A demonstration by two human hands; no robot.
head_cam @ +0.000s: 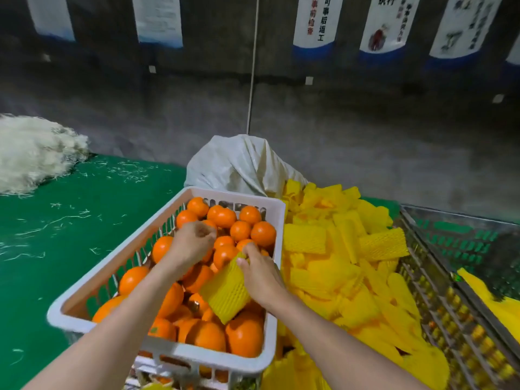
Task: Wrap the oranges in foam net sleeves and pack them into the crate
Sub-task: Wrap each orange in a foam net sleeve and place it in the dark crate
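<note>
A white plastic crate [84, 282] in front of me holds several bare oranges [244, 336]. My right hand [260, 273] pinches the top edge of a yellow foam net sleeve [225, 294] that hangs over the oranges near the crate's right side. My left hand [194, 242] hovers over the middle of the crate with its fingers curled downward among the fruit; whether it holds an orange is hidden.
A loose heap of yellow foam sleeves [337, 263] lies right of the crate, beside a metal wire basket [439, 299]. A tied white sack [242, 164] stands behind the crate. Green table surface [70, 235] to the left carries a pile of white shredded fibre [33, 150].
</note>
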